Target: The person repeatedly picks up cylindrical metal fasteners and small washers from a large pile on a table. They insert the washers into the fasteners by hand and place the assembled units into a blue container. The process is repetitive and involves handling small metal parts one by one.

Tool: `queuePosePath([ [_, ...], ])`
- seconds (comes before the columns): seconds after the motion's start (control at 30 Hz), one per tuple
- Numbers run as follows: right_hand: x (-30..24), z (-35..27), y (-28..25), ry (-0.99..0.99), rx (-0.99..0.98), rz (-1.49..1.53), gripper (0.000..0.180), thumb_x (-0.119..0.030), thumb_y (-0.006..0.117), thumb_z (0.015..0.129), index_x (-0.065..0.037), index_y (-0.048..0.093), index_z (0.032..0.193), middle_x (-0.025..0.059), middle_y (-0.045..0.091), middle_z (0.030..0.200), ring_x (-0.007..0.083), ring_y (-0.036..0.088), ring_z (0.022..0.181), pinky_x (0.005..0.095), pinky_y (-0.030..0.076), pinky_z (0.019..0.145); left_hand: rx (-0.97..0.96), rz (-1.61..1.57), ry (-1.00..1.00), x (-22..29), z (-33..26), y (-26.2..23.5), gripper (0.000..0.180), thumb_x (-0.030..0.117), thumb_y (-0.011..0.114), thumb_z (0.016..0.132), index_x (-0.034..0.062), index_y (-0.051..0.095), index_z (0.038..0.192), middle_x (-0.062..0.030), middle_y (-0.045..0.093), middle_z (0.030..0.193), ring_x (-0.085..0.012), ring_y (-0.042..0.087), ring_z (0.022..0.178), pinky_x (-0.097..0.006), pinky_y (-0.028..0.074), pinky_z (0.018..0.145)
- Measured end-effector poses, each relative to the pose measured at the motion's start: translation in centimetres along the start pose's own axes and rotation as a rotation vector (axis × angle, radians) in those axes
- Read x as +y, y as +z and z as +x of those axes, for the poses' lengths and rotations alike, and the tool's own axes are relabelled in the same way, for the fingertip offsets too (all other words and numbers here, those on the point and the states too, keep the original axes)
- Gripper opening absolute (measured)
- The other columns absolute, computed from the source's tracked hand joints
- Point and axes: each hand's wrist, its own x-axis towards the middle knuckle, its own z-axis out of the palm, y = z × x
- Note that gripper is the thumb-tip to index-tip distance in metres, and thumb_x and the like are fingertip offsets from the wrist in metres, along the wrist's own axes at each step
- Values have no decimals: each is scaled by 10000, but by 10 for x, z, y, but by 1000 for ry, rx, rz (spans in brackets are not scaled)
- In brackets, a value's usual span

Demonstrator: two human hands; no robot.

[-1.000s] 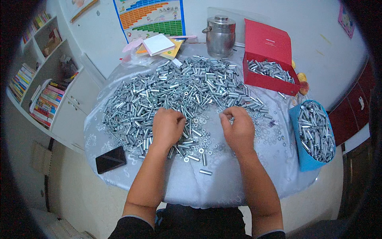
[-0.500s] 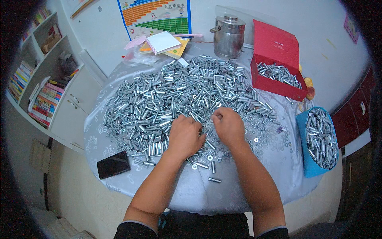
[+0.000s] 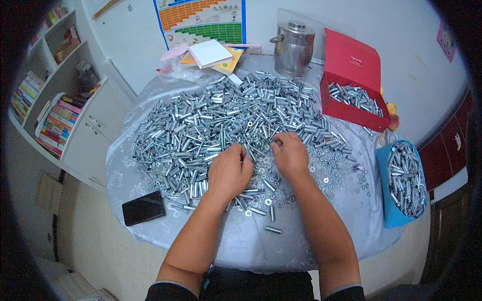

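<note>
While the left hand (image 3: 231, 171) curls over the near side of the metal pieces (image 3: 201, 125), heaped from the middle of the table (image 3: 241, 246) toward its far edge, the right hand (image 3: 291, 156) sits half-curled near it; I can't tell whether either grips anything! A black phone (image 3: 143, 208) lies by the left edge.

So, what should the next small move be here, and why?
Probably a short inward one: bring the bare left hand toward the bare right hand. Their curled fingers face each other across a narrow gap above shiny silver metal cylinders and flat ring-shaped metal washers, so little travel seems needed. What either hand pinches, if anything, is unclear.
</note>
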Motion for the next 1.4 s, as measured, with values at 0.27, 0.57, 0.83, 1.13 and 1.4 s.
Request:
queuePosePath([
  [0.27,-8,26,14,-72,17,10,227,-193,642,844,-81,696,1034,178,621,988,366,619,924,451,501,813,71,-61,6,-3,1,5,178,156,593,889,9,573,987,-210,662,789,-377,658,730,-442,504,655],
  [0.57,-17,28,-4,-48,-160,-117,257,-181,642,813,-128,681,1061,172,586,1043,379,626,946,477,518,812,76,-105,71,-6,1,6,189,102,626,853,22,641,1024,-192,683,858,-350,670,778,-414,519,704],
  [0.83,-5,9,-33,-262,-298,-407,176,-105,512,868,-44,636,977,174,607,1023,361,656,888,471,535,756,76,-182,110,-1,-2,16,183,119,645,856,25,673,1010,-159,695,855,-278,681,746,-359,524,691],
  [1.13,19,-3,-40,-168,-284,-269,244,-205,599,828,-63,643,1021,172,596,1067,371,645,917,479,531,780,43,-204,151,2,-6,25,205,114,645,858,26,683,1039,-161,699,888,-259,682,766,-343,525,698],
  [1.4,9,-8,-37,-180,-244,-148,313,-184,615,804,-97,621,1104,175,577,1057,396,630,950,489,523,805,26,-218,193,2,-6,32,198,98,639,865,0,678,1033,-160,700,891,-243,677,768,-330,522,706],
])
